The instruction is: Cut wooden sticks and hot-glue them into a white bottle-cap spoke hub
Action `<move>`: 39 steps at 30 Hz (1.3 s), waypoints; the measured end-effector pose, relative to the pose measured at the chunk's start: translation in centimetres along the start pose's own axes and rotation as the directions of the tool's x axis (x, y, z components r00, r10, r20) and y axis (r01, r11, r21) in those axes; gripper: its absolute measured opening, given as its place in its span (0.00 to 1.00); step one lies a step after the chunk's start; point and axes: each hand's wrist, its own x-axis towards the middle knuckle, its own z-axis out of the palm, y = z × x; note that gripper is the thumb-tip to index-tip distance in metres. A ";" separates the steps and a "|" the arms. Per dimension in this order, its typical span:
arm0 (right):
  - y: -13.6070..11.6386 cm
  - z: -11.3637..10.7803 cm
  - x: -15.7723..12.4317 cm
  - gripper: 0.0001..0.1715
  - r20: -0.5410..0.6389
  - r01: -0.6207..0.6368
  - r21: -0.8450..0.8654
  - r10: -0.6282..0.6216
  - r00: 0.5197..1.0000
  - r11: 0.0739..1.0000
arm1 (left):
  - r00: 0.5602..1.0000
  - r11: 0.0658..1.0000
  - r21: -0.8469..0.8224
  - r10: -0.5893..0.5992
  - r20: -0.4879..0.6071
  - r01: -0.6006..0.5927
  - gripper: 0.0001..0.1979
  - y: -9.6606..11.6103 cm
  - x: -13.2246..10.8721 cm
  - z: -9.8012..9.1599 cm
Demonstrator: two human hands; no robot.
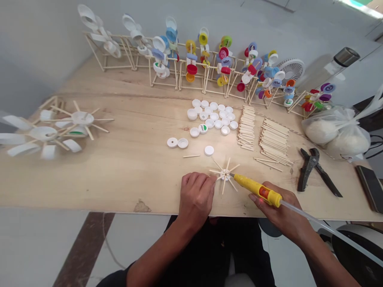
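Observation:
In front of me lies a small spoked wheel, a white bottle cap with several thin wooden sticks radiating from it. My left hand is closed at its left side, fingertips pinching one of the sticks near the cap. My right hand grips a yellow hot glue gun with a long translucent glue stick sticking out of its back. The gun's nozzle points at the middle of the cap, where the sticks meet. A single white cap and a loose stick lie just beyond.
White caps cluster behind, beside two stick piles. Black cutters, a phone and a plastic bag lie right. Larger spoked wheels stand left. Colourful cap wheels on stick frames line the back.

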 end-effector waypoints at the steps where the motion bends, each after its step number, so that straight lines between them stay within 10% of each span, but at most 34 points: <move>1: 0.0 0.0 -0.1 0.20 -0.003 0.000 -0.003 0.000 1.000 1.000 | 1.000 1.000 -0.001 -0.001 0.000 0.001 0.09 0.0 0.0 0.0; 39: -0.9 1.1 0.3 0.22 -0.022 0.024 -0.046 -0.025 0.999 0.999 | 0.999 1.000 0.001 0.029 -0.018 -0.029 0.08 -0.3 -0.2 0.2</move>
